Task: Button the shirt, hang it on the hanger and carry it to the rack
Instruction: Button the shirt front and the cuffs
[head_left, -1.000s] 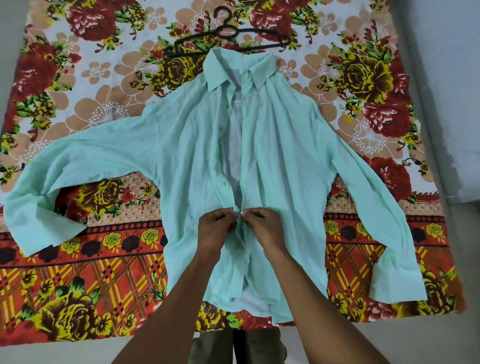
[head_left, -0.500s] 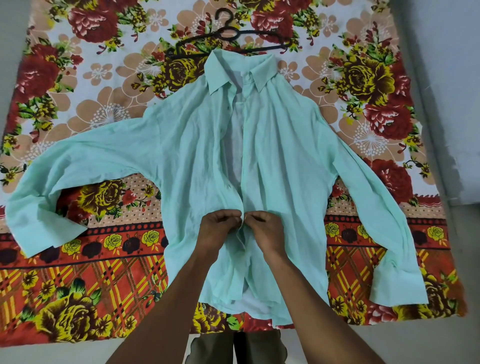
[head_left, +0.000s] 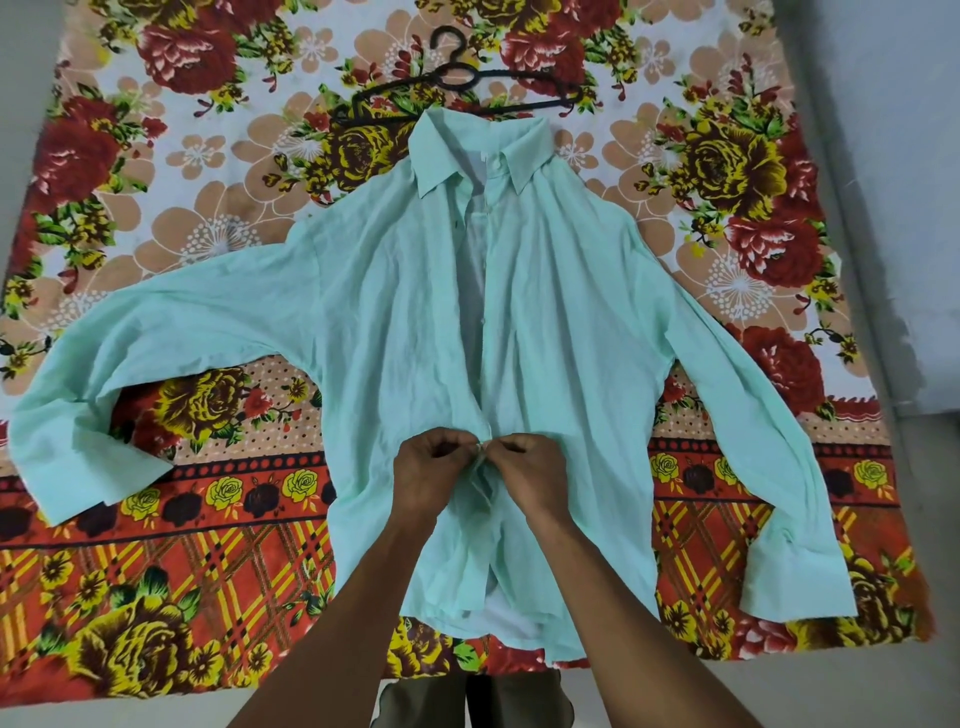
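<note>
A mint-green long-sleeved shirt (head_left: 395, 332) lies face up on a floral cloth, sleeves spread to both sides. Its front is open from the collar down to my hands. My left hand (head_left: 428, 478) pinches the left edge of the placket low on the front. My right hand (head_left: 530, 478) pinches the right edge against it, fingertips meeting at a small button. A black hanger (head_left: 457, 78) lies flat just beyond the collar, its lower bar partly under the shirt.
The floral cloth (head_left: 156, 597) covers the floor under the shirt. Bare grey floor (head_left: 883, 156) runs along the right side and the near edge. My trouser legs (head_left: 467, 701) show at the bottom.
Both hands stay at the same spot on the placket, fingertips working slightly at the button. The shirt and hanger have not moved.
</note>
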